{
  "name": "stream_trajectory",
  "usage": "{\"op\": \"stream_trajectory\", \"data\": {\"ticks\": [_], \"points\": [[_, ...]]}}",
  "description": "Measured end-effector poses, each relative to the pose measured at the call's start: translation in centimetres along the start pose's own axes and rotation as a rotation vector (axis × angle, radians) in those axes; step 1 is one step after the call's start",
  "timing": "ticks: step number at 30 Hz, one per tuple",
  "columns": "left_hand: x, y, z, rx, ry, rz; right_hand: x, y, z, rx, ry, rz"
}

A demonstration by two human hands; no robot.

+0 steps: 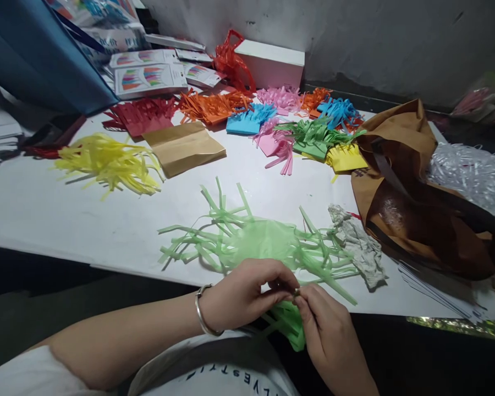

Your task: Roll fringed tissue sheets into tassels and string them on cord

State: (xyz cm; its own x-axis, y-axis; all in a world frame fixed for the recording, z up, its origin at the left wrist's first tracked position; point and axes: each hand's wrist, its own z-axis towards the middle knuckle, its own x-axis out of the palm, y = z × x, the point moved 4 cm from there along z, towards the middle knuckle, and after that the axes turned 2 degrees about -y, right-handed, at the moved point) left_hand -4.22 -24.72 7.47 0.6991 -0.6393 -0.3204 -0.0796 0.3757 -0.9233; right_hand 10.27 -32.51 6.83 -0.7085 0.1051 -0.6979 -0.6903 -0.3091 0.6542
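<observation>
My left hand (251,289), with a silver bangle on the wrist, is closed in a pinch near the table's front edge. Right beside it my right hand (322,316) pinches too, and the fingertips of both meet. From this meeting point hangs a bundle of green fringed tissue paper (291,327), partly hidden behind the fingers. Something tiny shows between the fingertips, too small to make out. Just beyond my hands, a light green tissue sheet (266,239) lies flat, its cut strips spread out left and right. A crumpled whitish paper or cloth (359,245) touches its right-hand strips.
Yellow fringe (107,164), a brown folded paper (185,147) and several coloured fringed bundles line the table's (119,220) middle and back. A brown bag (396,203) stands at right. Printed packs (150,77), a white box (272,61) and a red plastic bag (233,60) sit along the wall.
</observation>
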Motion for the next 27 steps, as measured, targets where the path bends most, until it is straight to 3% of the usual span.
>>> {"op": "stream_trajectory", "data": {"ticks": [8,12,15,18,22,27], "points": [[-0.1,0.6,-0.7,-0.07,-0.036,0.026,0.7,-0.3,-0.2,0.047,-0.002,0.026],[-0.1,0.3,-0.9,0.02,-0.061,0.167,0.9,0.0,-0.3,0.007,-0.072,-0.052],[0.2,0.1,-1.2,0.116,-0.095,0.267,0.9,0.8,-0.2,-0.148,-0.214,-0.241],[0.4,0.0,-1.7,0.156,-0.135,0.39,1.5,1.8,-0.1,-0.284,-0.278,-0.377],[0.6,-0.2,-2.5,0.185,-0.148,0.541,2.3,2.3,0.2,-0.273,-0.262,-0.386],[-0.4,-0.2,-3.4,0.209,-0.261,0.632,2.6,2.5,0.3,-0.238,-0.27,-0.287]]}}
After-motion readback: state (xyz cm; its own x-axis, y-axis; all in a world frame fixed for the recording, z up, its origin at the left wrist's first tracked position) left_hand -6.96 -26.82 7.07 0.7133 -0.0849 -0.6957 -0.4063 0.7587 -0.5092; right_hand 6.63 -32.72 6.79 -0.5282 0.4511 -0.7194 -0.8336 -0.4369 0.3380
